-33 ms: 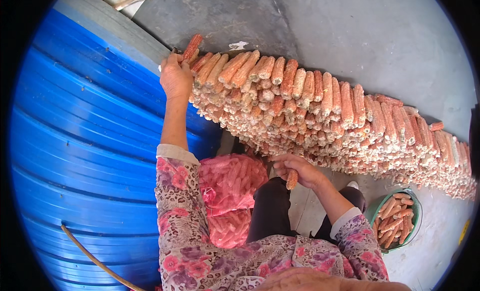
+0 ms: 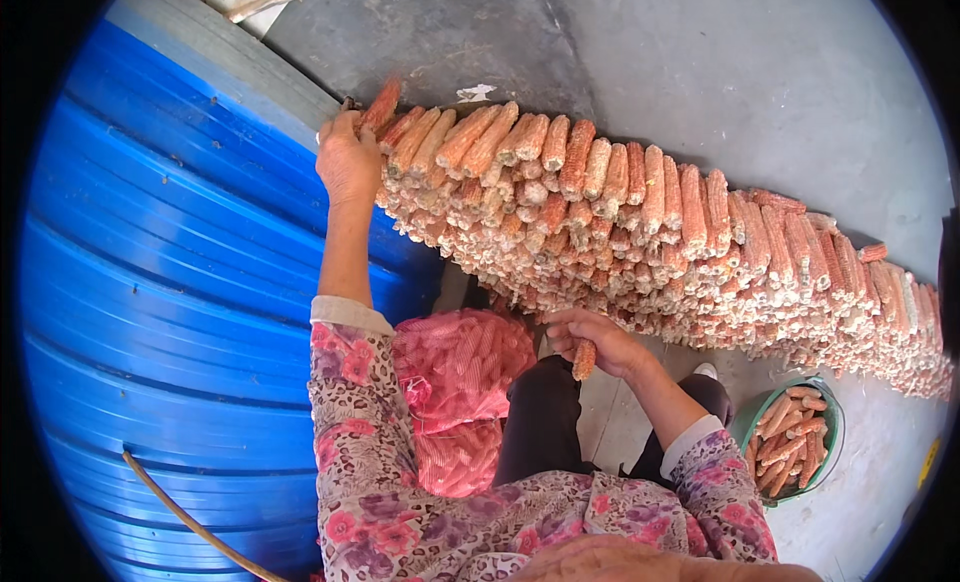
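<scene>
My left hand reaches to the left end of a long stacked pile of bare corn cobs, close to the blue wall. Its fingers close round the lower part of a reddish corn cob, whose upper end points away and slightly right. The cobs on top of the pile lie side by side, ends facing me. Nearer to me, above my knees, my right hand grips another corn cob. Only its orange-brown lower end shows below the fingers.
Blue corrugated metal sheeting fills the left side. Pink mesh sacks stuffed with cobs stand by my left leg. A green bucket of loose cobs is at right. A grey surface lies behind the pile; a thin brown hose is lower left.
My left hand has shifted slightly left, and the reddish cob in it has tipped and moved a little left and lower. My right hand stays in place with its cob.
</scene>
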`<state>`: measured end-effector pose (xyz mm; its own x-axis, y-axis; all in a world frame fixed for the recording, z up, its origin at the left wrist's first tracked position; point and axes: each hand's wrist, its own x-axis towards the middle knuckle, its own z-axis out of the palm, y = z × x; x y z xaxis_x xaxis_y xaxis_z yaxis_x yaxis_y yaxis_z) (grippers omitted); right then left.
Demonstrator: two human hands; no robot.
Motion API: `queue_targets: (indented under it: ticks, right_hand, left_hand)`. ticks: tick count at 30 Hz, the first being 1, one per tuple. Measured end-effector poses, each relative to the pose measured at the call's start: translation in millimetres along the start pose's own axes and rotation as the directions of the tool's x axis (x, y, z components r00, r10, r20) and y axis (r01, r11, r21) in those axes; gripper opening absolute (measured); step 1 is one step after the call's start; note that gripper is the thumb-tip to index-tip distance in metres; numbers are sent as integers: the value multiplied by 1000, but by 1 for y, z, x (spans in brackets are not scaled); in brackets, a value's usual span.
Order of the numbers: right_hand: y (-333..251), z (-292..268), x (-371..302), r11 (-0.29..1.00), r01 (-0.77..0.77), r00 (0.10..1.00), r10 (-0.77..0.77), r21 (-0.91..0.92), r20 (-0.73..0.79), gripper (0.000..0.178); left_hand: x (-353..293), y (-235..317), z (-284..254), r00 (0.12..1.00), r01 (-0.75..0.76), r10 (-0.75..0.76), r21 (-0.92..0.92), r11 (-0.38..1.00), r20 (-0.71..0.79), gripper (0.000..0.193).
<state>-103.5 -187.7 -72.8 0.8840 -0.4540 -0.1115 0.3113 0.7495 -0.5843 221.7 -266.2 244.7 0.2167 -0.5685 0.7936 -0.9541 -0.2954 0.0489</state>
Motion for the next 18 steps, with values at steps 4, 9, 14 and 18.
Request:
queue_targets:
  ticks: [4, 9, 14, 18]
  right_hand:
    - [-1, 5, -1, 1000, -19, 1000, 19, -18, -21, 37]
    - [3, 2, -1, 999, -33, 999, 31, -42, -36, 37]
    - [3, 8, 1, 999, -31, 999, 30, -45, -37, 36]
    - [1, 5, 0, 998, -42, 998, 39, -46, -51, 36]
  left_hand:
    - [-2, -15, -2, 988, -149, 147, 40, 988, 47, 27]
    - [3, -16, 6, 948, -282, 268, 62, 957, 169, 29]
    - [16, -7, -16, 884, -367, 265, 217, 905, 386, 33]
    - [10, 9, -36, 959, -219, 173, 200, 955, 224, 35]
